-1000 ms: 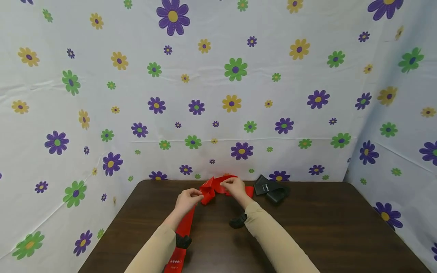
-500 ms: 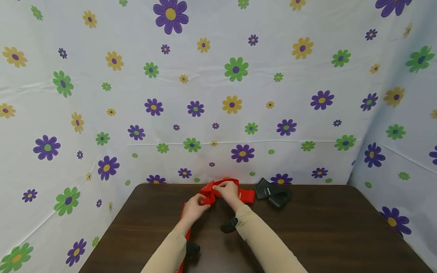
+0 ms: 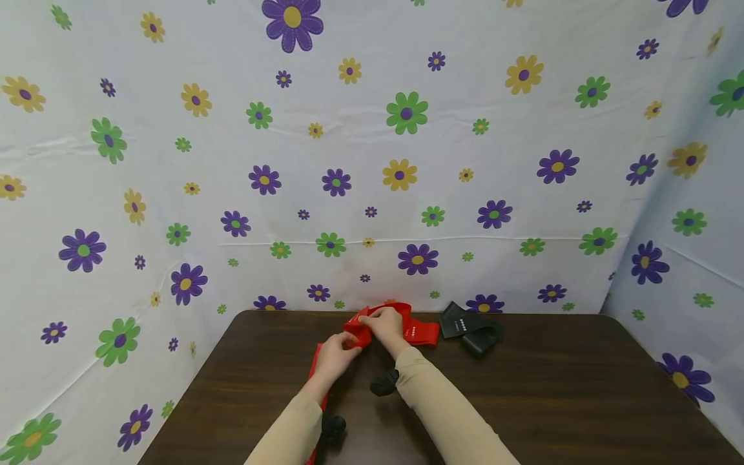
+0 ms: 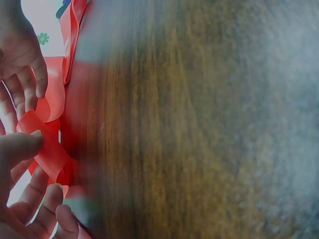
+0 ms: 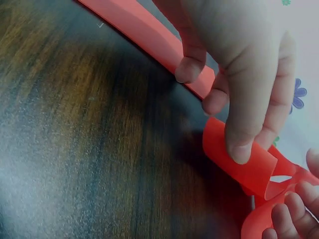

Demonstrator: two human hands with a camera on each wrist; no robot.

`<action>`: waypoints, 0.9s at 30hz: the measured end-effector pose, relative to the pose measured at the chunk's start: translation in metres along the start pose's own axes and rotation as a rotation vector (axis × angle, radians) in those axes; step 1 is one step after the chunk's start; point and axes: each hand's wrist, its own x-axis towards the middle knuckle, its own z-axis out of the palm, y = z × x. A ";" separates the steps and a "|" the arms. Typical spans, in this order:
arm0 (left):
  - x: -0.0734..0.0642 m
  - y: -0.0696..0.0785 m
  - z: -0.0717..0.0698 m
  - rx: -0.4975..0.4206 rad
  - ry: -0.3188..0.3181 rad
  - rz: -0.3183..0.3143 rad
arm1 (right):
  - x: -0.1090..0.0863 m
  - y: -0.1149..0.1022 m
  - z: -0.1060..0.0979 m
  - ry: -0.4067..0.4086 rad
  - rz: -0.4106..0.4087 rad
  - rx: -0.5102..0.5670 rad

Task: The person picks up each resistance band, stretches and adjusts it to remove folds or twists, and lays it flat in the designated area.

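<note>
A red, flat resistance band is looped near the far edge of the table, between both hands. My left hand pinches its near left part; in the left wrist view the thumb lies on the red rubber with fingers behind it. My right hand grips the same loop just beside it, and the right wrist view shows its thumb pressed on a curled fold. The hands are close together, and part of the loop is hidden by them.
Another red stretch of band with white dots lies right of the hands. Beyond it sits a folded black band. A red strip runs down the dark wooden table, partly hidden by the left forearm. A flowered cloth hangs behind.
My left hand has moved right onto the red loop, and my right hand has shifted slightly left and down onto it. The view has tilted a little. The black band has stayed put.
</note>
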 end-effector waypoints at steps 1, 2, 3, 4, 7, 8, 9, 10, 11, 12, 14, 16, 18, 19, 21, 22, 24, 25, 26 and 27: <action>0.000 0.001 0.001 0.002 -0.001 0.001 | -0.001 0.000 0.000 0.000 0.001 -0.002; 0.000 0.002 0.001 0.003 -0.002 0.007 | -0.001 0.000 -0.001 0.000 0.001 -0.007; 0.000 0.003 0.002 0.005 -0.005 0.013 | -0.001 0.000 -0.001 0.005 -0.003 -0.016; 0.000 0.004 0.002 0.005 -0.009 0.013 | -0.002 -0.001 -0.002 0.007 -0.005 -0.023; 0.000 0.006 0.003 0.005 -0.019 0.020 | -0.002 -0.001 -0.004 0.016 -0.017 -0.039; 0.000 0.007 0.003 0.005 -0.021 0.021 | -0.002 -0.001 -0.005 0.019 -0.021 -0.042; -0.001 0.007 0.003 0.004 -0.024 0.019 | -0.002 -0.002 -0.006 0.021 -0.021 -0.045; -0.001 0.008 0.003 0.000 -0.025 0.015 | -0.001 -0.002 -0.006 0.022 -0.021 -0.047; -0.001 0.008 0.003 0.002 -0.025 0.019 | -0.001 -0.002 -0.007 0.024 -0.022 -0.051; -0.001 0.008 0.003 0.003 -0.025 0.023 | 0.000 -0.003 -0.008 0.029 -0.028 -0.058; -0.002 0.008 0.004 0.009 -0.025 0.024 | 0.002 -0.004 -0.010 0.041 -0.037 -0.061; -0.003 0.009 0.004 0.013 -0.029 0.034 | 0.004 -0.006 -0.014 0.045 -0.044 -0.054; -0.004 0.010 0.004 0.013 -0.033 0.035 | 0.005 -0.009 -0.019 0.038 -0.060 -0.034; -0.005 0.010 0.004 0.016 -0.031 0.041 | 0.005 -0.011 -0.022 0.027 -0.067 -0.013; -0.005 0.011 0.004 0.014 -0.020 0.045 | 0.005 -0.015 -0.029 0.003 -0.094 0.023; -0.005 0.011 0.004 0.011 -0.005 0.047 | 0.005 -0.017 -0.033 -0.012 -0.110 0.043; -0.004 0.011 0.002 0.012 0.037 0.060 | 0.005 -0.020 -0.040 -0.052 -0.139 0.086; -0.003 0.011 0.001 0.012 0.062 0.061 | 0.005 -0.022 -0.043 -0.074 -0.144 0.113; -0.002 0.011 0.000 0.006 0.087 0.065 | 0.005 -0.024 -0.046 -0.096 -0.148 0.138; -0.001 0.012 -0.002 -0.009 0.111 0.063 | 0.005 -0.025 -0.049 -0.120 -0.144 0.165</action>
